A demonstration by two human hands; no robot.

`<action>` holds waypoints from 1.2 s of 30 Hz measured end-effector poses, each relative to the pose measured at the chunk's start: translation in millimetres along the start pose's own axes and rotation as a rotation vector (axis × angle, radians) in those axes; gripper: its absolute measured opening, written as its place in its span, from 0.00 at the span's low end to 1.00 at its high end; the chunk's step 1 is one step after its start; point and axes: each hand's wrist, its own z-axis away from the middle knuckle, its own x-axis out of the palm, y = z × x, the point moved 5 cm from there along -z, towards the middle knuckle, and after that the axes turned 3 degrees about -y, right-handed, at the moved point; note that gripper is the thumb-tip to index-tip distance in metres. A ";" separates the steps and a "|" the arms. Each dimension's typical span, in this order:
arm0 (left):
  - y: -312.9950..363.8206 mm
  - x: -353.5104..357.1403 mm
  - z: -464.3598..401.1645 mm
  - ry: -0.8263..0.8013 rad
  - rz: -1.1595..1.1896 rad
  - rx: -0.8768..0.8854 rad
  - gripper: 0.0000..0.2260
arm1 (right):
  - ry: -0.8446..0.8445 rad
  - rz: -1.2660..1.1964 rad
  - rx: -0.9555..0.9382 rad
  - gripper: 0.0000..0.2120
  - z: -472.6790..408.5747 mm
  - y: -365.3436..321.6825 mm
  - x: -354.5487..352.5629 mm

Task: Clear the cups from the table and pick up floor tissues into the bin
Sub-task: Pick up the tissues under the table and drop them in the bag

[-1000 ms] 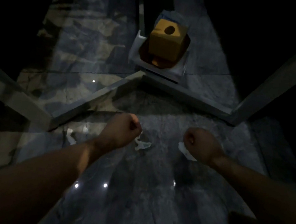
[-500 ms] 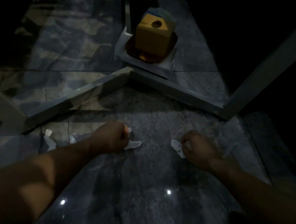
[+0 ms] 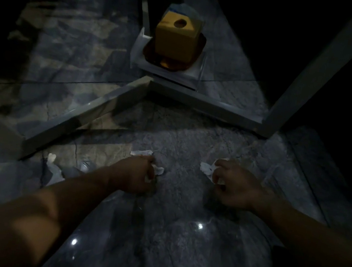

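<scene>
Light: very dim; much of the scene is black.
Left hand (image 3: 135,173): low on the dark marble floor (image 3: 173,236), fingers curled shut around a white tissue (image 3: 157,171); bits of it stick out on the thumb side.
Loose scrap (image 3: 141,152): a further white tissue piece lies flat on the floor, just beyond the left knuckles.
Right hand (image 3: 234,185): also down at the floor, well apart from the left one, fingers bent and pinching a second crumpled tissue (image 3: 207,169).
Third tissue (image 3: 51,157): small white piece on the floor to the left, near the pale frame.
Frame (image 3: 96,107): pale bars meet in a corner beyond the hands.
Box (image 3: 175,39): yellow cube with a round hole on top, standing on a dark plate (image 3: 200,45) inside a white tray (image 3: 136,56), past the frame corner.
Bin: cannot tell where it is.
</scene>
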 end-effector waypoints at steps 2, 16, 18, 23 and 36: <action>-1.0 -2.7 0.9 0.047 0.040 0.004 0.23 | -0.022 0.015 -0.021 0.19 -0.8 0.0 2.9; -18.8 -20.0 6.4 0.403 0.557 -0.207 0.04 | -0.122 -0.024 0.038 0.25 -3.3 10.8 16.8; -25.3 -18.6 6.4 0.415 0.722 -0.244 0.03 | -0.083 -0.073 0.037 0.24 2.3 3.7 6.8; -12.0 -21.4 8.8 0.414 1.329 -0.184 0.13 | 0.025 -0.161 0.074 0.24 10.8 -1.6 -11.6; 17.0 -30.4 15.8 0.249 1.670 -0.289 0.14 | 0.040 -0.161 0.082 0.23 24.0 -4.3 -27.6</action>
